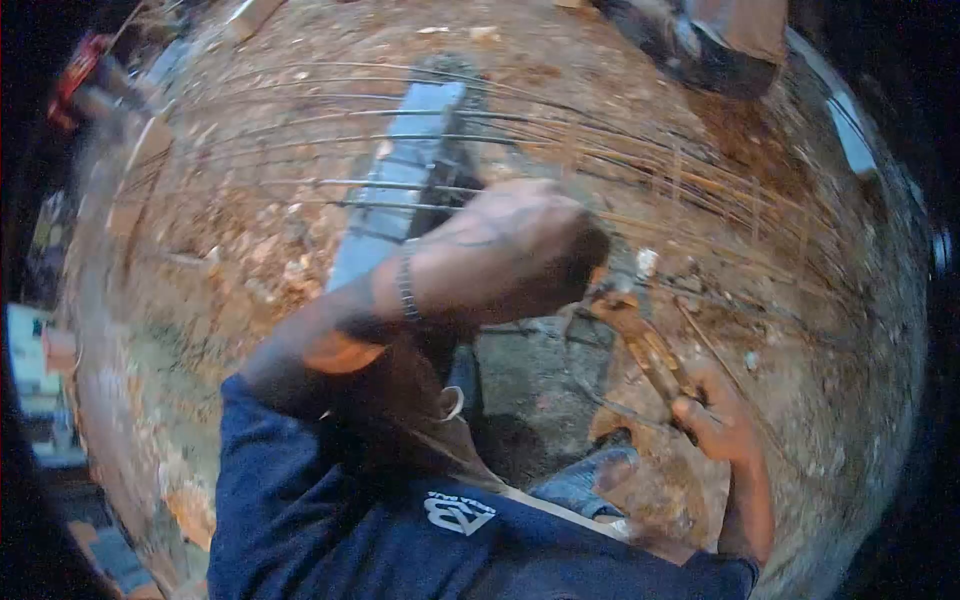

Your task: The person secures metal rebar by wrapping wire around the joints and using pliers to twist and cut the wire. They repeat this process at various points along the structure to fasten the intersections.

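My left hand (530, 240), with a dark bracelet at the wrist, reaches across the middle. It looks closed, its back turned toward me; its fingers and anything in them are hidden, and it is slightly blurred. At the right, my right hand (718, 415) is wrapped round a long, worn orange-yellow tool (645, 345), whose exact kind I cannot make out. The tool slants up and left, its far end close to my left fist. Thin steel rods (640, 155) run crosswise beyond both hands, over a grey-blue block or beam (385, 215).
Brown earth with rubble (260, 250) surrounds me. A thin rod (715, 345) slants beside the tool. Another person's legs (735, 45) show at the top right, and a person in red (80, 85) at the far left. Grey ground (540, 380) lies below my hands.
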Demonstrator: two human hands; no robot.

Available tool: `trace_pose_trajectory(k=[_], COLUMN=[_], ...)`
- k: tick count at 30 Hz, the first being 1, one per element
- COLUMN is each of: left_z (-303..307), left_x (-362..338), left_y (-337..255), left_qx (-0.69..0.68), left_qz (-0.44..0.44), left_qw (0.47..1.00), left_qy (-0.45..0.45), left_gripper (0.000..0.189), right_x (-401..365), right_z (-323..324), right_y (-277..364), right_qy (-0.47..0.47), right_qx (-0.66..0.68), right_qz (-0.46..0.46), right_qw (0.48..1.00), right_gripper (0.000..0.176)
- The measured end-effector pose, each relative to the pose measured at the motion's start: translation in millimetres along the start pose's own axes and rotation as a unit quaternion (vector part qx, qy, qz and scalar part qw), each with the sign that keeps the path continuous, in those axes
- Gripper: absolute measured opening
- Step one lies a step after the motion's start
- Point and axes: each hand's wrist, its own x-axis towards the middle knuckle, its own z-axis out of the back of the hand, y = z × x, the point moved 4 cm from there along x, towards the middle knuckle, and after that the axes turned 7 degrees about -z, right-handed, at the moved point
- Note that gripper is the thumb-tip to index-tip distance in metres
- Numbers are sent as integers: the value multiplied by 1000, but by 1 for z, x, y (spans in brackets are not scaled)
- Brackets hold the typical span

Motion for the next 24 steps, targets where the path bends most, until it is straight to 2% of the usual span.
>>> trace_pose_trajectory(k=[1,3,4,5,6,7,9,10,11,12,13,14,15,17,18,19,20,21,22,23,24], left_z=[-3,-7,-7,-9,-12,-13,-12,-11,-11,-13,-13,-12,-15,-27,-23,-24,-33,-39,-44,-48,-42], left_x=[-2,-2,-4,-4,-3,-4,-4,-4,-3,-1,1,3,5,7,5,3,2,2,2,4,6], left_y=[3,6,7,8,5,6,2,3,8,11,15,15,20,32,37,32,28,25,19,22,24], left_qx=[13,4,24,42,18,23,12,15,19,-66,-151,-274,-268,-362,-264,-260,-74,115,144,143,142], left_qz=[0,-47,-3,37,17,25,-52,-37,-30,-57,-85,-96,-87,-78,-80,-75,-6,62,16,20,33], left_qw=[1000,999,1000,998,1000,999,999,999,999,996,985,956,958,927,960,961,995,989,989,989,989], left_qy=[1,-17,-15,-13,16,14,-6,24,23,16,7,46,43,67,52,51,62,70,9,10,-26], left_gripper=[9,11,10,10,11,11,12,14,14,16,17,19,19,21,18,18,16,15,13,13,13], right_x=[6,9,11,15,18,20,20,21,21,21,23,17,18,15,23,36,49,58,62,65,66], right_z=[-10,-14,-15,-14,-19,-24,-32,-37,-45,-55,-62,-66,-73,-85,-77,-69,-53,-43,-42,-41,-39], right_y=[0,3,-4,-27,-36,-36,-32,-44,-79,-123,-168,-103,-109,-129,-108,-106,-107,-103,-100,-104,-109], right_qy=[20,-168,-153,-62,27,32,-18,7,13,-1,-12,92,100,43,-3,1,-56,-113,-111,-109,-107], right_qx=[2,-12,-7,-37,-72,-73,-150,-120,-120,35,188,112,110,160,64,65,-101,-264,-264,-248,-231], right_qz=[19,118,132,31,-73,-66,-85,-136,-129,-188,-244,-138,-130,-90,-83,-78,-10,60,63,-10,-84], right_qw=[1000,979,979,997,994,995,985,983,984,982,951,980,980,982,994,995,993,956,956,963,963], right_gripper=[33,40,40,44,48,48,53,46,46,33,22,23,23,21,21,21,20,18,18,25,32])
